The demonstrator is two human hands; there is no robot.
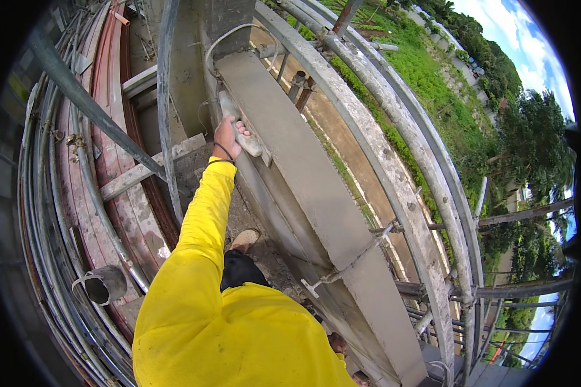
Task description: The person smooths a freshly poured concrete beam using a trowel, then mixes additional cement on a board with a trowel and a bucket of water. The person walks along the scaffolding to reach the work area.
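Observation:
Reaching far forward in a yellow sleeve, my left hand (227, 137) is closed round a cement-coated plastering float (250, 143). The float lies against the inner side of a low plastered wall (290, 151), just below its smooth grey top. At the lower right, my right hand (337, 342) shows only in part beyond my yellow shirt, close to the wall's inner face. Its fingers are too dark and small to read. A thin bar with a short crosspiece, a clamp (329, 277), lies across the wall top nearer to me.
Metal scaffold pipes (394, 103) run along the wall's outer side, with green ground beyond. On the left lie long reddish planks (103, 174) and bundled pipes (45, 226). A grey bucket-like container (104, 285) rests there. Slanting poles (93, 106) cross the upper left.

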